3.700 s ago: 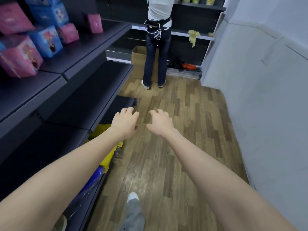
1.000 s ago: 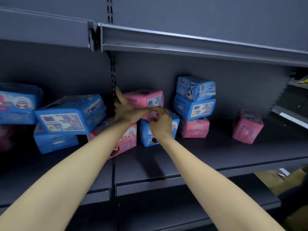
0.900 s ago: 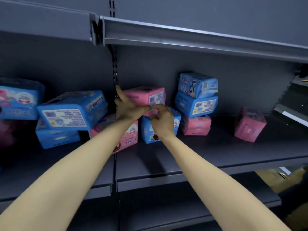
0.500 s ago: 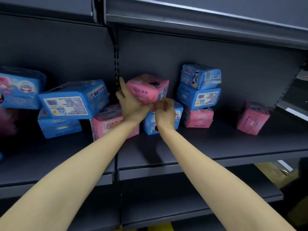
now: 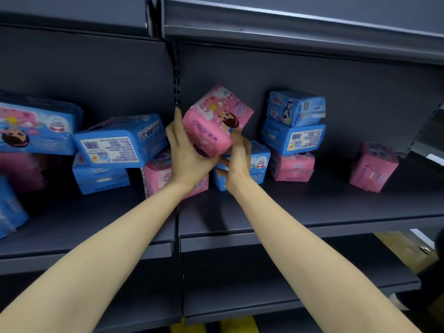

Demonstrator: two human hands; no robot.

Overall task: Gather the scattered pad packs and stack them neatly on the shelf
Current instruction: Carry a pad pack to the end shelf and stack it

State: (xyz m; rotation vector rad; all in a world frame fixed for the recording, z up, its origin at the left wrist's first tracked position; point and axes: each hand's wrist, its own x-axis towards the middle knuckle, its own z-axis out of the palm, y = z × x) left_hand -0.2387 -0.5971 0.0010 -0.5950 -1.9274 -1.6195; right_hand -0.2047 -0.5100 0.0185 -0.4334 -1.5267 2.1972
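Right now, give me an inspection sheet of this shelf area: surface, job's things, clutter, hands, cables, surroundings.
Surface: dark shelf, two bays side by side.
Job's things: pink pack lifted, tilted; stack to its right, two blue packs on one pink; lone pink pack far right; jumbled blue packs left.
Clutter: nothing seen.
Grippers: left hand and right hand both hold the pink pack.
Cables: nothing seen.
Surroundings: upper shelf above, lower shelf below.

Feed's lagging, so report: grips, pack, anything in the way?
Hold confirmed: left grip and right grip on one pink pad pack, tilted, above the shelf. Beneath it a blue pack; three-pack stack close right.
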